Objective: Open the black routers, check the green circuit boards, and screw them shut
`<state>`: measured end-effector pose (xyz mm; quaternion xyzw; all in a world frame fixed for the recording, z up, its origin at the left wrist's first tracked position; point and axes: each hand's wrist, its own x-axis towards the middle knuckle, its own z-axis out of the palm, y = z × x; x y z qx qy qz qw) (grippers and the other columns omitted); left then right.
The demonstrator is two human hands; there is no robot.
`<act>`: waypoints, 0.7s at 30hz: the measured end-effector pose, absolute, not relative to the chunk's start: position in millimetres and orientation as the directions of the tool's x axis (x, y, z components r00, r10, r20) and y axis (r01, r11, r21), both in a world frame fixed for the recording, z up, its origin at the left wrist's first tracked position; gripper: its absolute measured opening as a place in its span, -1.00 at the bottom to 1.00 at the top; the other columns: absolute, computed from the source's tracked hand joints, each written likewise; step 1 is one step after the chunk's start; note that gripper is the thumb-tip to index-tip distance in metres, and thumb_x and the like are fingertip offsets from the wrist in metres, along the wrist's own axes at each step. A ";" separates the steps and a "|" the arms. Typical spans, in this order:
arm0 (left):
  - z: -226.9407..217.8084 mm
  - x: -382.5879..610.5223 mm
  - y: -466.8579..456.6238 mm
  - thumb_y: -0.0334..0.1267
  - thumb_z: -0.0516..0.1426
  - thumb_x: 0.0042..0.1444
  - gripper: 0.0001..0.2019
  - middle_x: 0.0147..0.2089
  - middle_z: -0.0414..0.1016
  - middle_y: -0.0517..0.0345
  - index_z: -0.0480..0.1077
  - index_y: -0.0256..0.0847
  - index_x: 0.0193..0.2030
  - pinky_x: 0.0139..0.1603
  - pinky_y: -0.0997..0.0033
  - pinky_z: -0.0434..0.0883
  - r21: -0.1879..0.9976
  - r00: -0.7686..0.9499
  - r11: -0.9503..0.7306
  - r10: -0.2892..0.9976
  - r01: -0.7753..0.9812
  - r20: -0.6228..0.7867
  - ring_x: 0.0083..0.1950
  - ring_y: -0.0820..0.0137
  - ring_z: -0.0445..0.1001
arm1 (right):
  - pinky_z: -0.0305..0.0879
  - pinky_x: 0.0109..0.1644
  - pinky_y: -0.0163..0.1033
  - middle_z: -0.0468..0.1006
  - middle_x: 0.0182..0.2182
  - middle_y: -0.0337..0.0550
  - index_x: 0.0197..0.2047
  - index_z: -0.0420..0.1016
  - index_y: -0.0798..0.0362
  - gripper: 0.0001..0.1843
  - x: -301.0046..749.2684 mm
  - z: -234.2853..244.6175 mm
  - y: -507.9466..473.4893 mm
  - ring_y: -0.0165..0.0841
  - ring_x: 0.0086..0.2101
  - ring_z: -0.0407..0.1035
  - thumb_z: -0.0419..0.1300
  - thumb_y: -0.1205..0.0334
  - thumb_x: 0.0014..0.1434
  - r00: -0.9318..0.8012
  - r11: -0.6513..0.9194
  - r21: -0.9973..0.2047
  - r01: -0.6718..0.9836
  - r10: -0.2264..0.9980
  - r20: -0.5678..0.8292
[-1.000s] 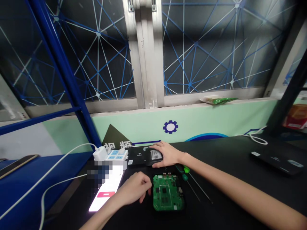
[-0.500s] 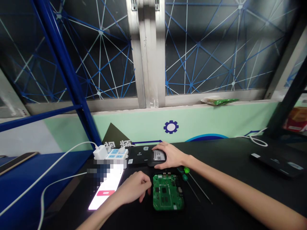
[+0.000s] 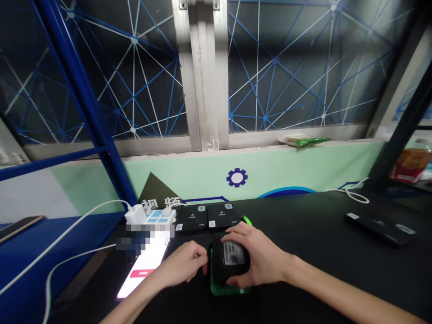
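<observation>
My right hand [image 3: 251,254] grips a black plastic cover [image 3: 219,261] with a white printed label, thumb at its near edge and fingers at its far edge. The cover lies over a green circuit board [image 3: 224,290], hiding most of it; whether the two touch I cannot tell. Curled closed, my left hand [image 3: 189,263] is just left of the board and cover, and anything between its fingers is hidden. Beyond my right hand a bright green screwdriver handle [image 3: 247,220] peeks out, its shaft out of sight.
Two flat black boxes [image 3: 191,219] [image 3: 222,216] lie side by side behind the board. To the left are a lit phone [image 3: 145,267], a white power strip [image 3: 162,217] and white cables [image 3: 76,258]. Another black box [image 3: 381,228] rests at right, near a white cord [image 3: 354,195].
My right hand has brought the black cover from near the boxes toward me, over the circuit board. Two boxes now show fully behind. My left hand stays curled beside the board.
</observation>
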<state>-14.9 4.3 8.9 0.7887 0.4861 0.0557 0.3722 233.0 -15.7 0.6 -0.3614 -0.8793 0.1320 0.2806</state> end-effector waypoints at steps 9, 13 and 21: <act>10.0 -15.2 4.6 -0.20 0.00 0.13 -0.71 -0.61 0.23 0.30 0.46 -0.20 -0.51 -0.53 0.47 0.02 0.611 0.521 -0.297 0.823 0.734 -0.226 -0.53 0.44 0.20 | 0.28 0.15 0.04 0.50 0.11 0.04 0.09 0.52 -0.02 -0.14 222.8 -11.1 -23.9 -0.03 0.02 0.40 0.46 -0.24 -0.27 -0.580 0.702 -0.458 0.545 0.710 0.399; 6.3 -17.1 5.9 -0.22 0.00 0.12 -0.71 -0.58 0.33 0.28 0.46 -0.21 -0.50 -0.51 0.46 0.05 0.605 0.522 -0.306 0.825 0.735 -0.218 -0.51 0.43 0.24 | 0.32 0.11 0.05 0.49 0.12 0.07 0.11 0.52 -0.01 -0.12 219.9 -13.5 -27.7 -0.01 0.01 0.40 0.45 -0.26 -0.26 -0.556 0.680 -0.462 0.569 0.732 0.394; 6.9 -16.7 5.1 -0.22 0.00 0.12 -0.72 -0.54 0.39 0.27 0.47 -0.20 -0.50 -0.49 0.46 0.07 0.597 0.517 -0.314 0.832 0.738 -0.202 -0.49 0.42 0.28 | 0.30 0.13 0.06 0.49 0.11 0.05 0.10 0.53 -0.02 -0.13 221.3 -12.4 -27.8 -0.02 0.01 0.39 0.46 -0.24 -0.27 -0.557 0.688 -0.469 0.554 0.725 0.405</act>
